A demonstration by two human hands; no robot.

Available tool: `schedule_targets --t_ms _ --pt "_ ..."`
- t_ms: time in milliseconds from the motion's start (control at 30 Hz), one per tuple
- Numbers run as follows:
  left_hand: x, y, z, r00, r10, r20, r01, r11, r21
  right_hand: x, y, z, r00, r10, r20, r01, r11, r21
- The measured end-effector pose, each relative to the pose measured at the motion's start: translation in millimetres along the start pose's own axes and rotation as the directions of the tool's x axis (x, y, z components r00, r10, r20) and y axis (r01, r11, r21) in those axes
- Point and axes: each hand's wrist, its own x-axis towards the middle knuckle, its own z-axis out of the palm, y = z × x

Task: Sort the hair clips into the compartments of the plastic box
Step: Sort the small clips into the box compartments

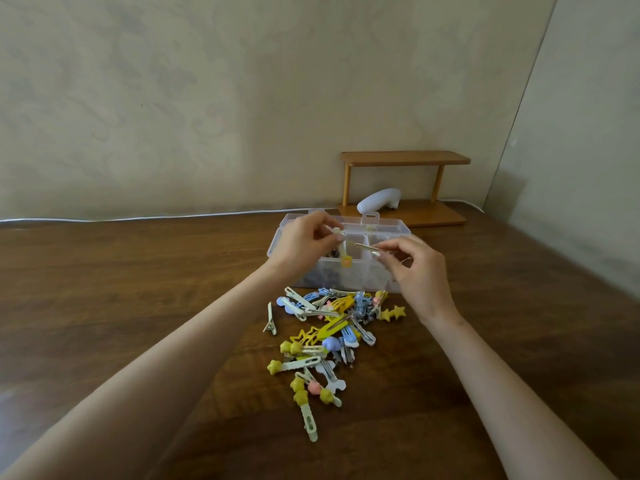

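My left hand (pixel 304 242) is curled, its thumb and fingertips pinching the top of one cream clip (pixel 341 249), which hangs down with a small yellow square charm at its lower end. My right hand (pixel 415 268) is curled too and pinches one thin gold clip (pixel 369 249) by its end, so that it points left toward the cream one. Both hands are held over the one clear plastic box (pixel 391 230), which stands open on the wooden surface (pixel 138 289) with its lid tipped back. The box is split into compartments; the near left one holds dark clips (pixel 322 278), too blurred to count, and I cannot make out what lies in the others. Just in front of the box lies a tangled pile of hair clips (pixel 329 327) in yellow, blue, cream and pink, too overlapped for an exact count. One silver clip (pixel 270 320) lies just beside the pile's left edge.
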Motion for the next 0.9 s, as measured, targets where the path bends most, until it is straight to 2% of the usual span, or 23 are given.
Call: schedule_targets --t_ms 100,200,367,567,767,900 --pt "22.6 3.0 15.9 0.999 -0.014 -0.031 0.015 1.000 0.025 1.4 3.0 -2.2 0.994 -0.005 -0.105 0.003 1.000 -0.017" --pt "37.3 -2.2 28.3 0.998 -0.024 -0.065 0.027 0.999 0.044 1.3 5.5 -3.6 0.985 0.073 -0.153 -0.068 0.997 0.039" --pt "40.9 -10.6 33.1 0.998 -0.050 0.028 0.042 0.974 0.224 2.7 6.1 -3.2 0.982 0.067 -0.179 -0.059 0.997 0.050" --pt "20.9 -16.2 16.0 1.000 0.010 -0.019 -0.005 0.975 0.221 3.1 8.4 -1.1 0.990 0.026 -0.140 -0.018 0.998 0.055" --pt "-12.4 -31.6 -7.1 0.993 0.039 -0.111 -0.016 0.979 0.202 1.9 4.0 -1.8 0.974 0.045 -0.222 -0.020 0.993 0.113" --pt "-25.8 -33.8 -15.7 0.987 0.036 -0.155 -0.005 0.980 0.200 1.1 3.5 -1.4 0.974 0.058 -0.218 -0.030 0.991 0.127"
